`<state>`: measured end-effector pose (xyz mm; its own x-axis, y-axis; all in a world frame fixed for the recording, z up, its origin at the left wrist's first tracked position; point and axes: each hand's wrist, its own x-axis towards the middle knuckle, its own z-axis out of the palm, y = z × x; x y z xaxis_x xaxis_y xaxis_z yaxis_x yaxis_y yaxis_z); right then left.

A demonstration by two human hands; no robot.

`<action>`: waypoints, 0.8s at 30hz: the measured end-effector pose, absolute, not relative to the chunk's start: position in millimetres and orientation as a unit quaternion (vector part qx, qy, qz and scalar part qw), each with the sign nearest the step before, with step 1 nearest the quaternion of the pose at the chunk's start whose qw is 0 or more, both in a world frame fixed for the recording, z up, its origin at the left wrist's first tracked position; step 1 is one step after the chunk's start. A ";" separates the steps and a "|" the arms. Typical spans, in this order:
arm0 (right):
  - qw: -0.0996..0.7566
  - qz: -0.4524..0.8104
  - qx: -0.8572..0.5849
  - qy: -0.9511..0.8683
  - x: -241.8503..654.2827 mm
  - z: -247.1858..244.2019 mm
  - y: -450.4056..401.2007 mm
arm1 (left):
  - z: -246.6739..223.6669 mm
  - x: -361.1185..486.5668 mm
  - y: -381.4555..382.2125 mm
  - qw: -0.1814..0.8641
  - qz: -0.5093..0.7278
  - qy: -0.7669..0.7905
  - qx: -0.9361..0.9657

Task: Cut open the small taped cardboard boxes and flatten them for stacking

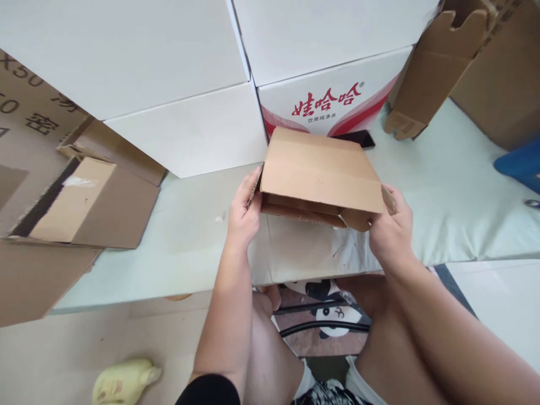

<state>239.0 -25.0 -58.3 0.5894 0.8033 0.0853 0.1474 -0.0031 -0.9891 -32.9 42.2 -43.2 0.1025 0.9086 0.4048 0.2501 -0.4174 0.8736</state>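
Between my two hands is a small brown cardboard box (320,166), tilted, with the side toward me gaping and its flaps loose. My left hand (244,211) pinches the flap at the box's left end, thumb on the near side. At the right end, my right hand (392,225) is closed around another flap, its fingers partly behind the cardboard. The box is held over a table (198,242) covered in pale green cloth. Behind it a dark phone-like flat object (365,138) is partly hidden.
White cartons (185,129) are stacked at the back, one printed carton (329,107) bearing red lettering. An open cardboard box (113,202) stands left, a tall folded carton (434,73) right. A blue object (521,166) sits at the right edge. A yellow bottle (122,382) lies on the floor.
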 end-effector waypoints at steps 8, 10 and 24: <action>0.649 0.358 -0.603 -0.295 239.1 -67.3 -19.8 | -41.4 -37.7 42.2 0.311 0.537 0.460 0.635; 0.660 0.385 -0.578 -0.286 241.0 -64.8 -18.6 | -40.5 -38.1 42.2 0.307 0.541 0.463 0.631; 0.609 0.550 -0.513 -0.252 236.1 -55.8 -17.9 | -25.9 -43.2 30.1 0.461 0.608 0.380 0.524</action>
<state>236.1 -17.9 -55.8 0.2685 0.9281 -0.2579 -0.4120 -0.1314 -0.9017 -43.2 30.1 -25.9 -0.0270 0.9578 0.2862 -0.1619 -0.2867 0.9442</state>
